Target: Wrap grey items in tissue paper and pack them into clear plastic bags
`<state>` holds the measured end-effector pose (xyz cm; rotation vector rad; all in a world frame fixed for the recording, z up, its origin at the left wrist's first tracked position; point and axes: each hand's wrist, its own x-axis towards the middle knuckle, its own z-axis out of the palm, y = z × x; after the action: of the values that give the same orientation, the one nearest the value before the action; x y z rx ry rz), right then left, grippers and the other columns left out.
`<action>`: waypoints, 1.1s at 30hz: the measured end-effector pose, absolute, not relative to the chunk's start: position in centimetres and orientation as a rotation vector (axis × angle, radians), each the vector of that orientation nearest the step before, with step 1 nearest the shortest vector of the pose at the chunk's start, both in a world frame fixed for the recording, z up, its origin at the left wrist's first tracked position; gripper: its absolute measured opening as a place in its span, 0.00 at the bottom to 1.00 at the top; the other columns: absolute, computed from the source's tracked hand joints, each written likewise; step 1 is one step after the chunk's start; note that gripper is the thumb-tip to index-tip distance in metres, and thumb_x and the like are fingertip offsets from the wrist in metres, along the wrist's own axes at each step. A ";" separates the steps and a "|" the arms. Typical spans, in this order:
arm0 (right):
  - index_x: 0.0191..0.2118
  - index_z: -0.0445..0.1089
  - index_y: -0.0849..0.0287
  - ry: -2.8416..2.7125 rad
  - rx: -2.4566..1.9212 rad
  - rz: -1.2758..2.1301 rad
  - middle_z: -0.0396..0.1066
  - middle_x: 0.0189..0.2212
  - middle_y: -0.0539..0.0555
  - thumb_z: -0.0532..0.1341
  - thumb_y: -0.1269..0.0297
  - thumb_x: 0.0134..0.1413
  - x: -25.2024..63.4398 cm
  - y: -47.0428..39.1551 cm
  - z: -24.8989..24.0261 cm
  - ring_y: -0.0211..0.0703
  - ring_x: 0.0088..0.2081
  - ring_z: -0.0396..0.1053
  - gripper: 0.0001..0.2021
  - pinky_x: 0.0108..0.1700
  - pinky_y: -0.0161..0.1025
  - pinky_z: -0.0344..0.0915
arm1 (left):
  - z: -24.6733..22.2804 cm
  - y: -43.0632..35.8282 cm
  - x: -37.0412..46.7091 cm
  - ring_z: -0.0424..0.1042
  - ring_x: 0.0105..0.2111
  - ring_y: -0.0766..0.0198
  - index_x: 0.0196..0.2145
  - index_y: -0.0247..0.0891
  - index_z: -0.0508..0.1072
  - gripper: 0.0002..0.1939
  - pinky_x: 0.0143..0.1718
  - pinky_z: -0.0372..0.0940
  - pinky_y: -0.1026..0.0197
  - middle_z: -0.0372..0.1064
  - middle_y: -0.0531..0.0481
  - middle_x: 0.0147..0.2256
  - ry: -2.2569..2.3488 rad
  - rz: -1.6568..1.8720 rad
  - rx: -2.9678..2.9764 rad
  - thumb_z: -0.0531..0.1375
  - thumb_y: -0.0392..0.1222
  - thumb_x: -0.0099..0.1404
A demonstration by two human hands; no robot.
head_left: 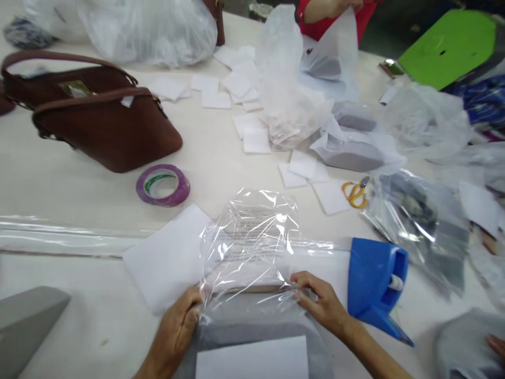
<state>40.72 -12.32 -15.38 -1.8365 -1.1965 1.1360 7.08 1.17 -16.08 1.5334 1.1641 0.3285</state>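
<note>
White card (252, 360) partly hides grey item (248, 322) near blue dispenser (366, 281).

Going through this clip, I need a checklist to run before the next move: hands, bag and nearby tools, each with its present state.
1. Left hand on the clear plastic bag: ok, fingers closed at its edge.
2. Right hand on the bag: ok, thumb and finger pinch the opposite edge.
3. Bag's far part smooth: not ok, it is visibly wrinkled.
4. White card inside the bag: cannot tell whether it lies inside or on top.
5. Purple tape roll apart from both hands: ok, it lies beyond the left hand.
6. Yellow-handled snips apart from both hands: ok, they lie beyond the right hand.
</note>
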 end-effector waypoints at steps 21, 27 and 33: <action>0.32 0.74 0.55 -0.461 -1.945 1.156 0.76 0.36 0.56 0.70 0.50 0.47 38.8 -11.0 -15.4 0.50 0.41 0.72 0.14 0.44 0.42 0.70 | -14.8 3.3 8.7 0.73 0.37 0.55 0.44 0.41 0.72 0.26 0.38 0.69 0.60 0.75 0.49 0.37 1.333 0.047 1.281 0.48 0.64 0.67; 0.27 0.69 0.56 -0.444 -1.796 1.120 0.74 0.38 0.53 0.73 0.53 0.44 40.1 -7.1 -15.7 0.45 0.40 0.72 0.15 0.45 0.40 0.69 | -15.9 2.3 7.8 0.72 0.49 0.52 0.48 0.43 0.72 0.27 0.46 0.71 0.58 0.75 0.48 0.48 1.507 0.078 1.140 0.50 0.65 0.66; 0.31 0.67 0.56 -0.422 -1.689 1.596 0.72 0.31 0.49 0.71 0.52 0.47 40.6 -7.0 -16.1 0.41 0.34 0.70 0.16 0.39 0.37 0.66 | -16.7 2.0 6.8 0.74 0.47 0.54 0.45 0.45 0.73 0.28 0.44 0.71 0.61 0.76 0.50 0.45 1.453 0.082 1.098 0.47 0.68 0.66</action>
<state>40.55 -7.05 -16.08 -1.6887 -0.4218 1.5957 6.81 2.01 -16.67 1.0981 1.4526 0.0820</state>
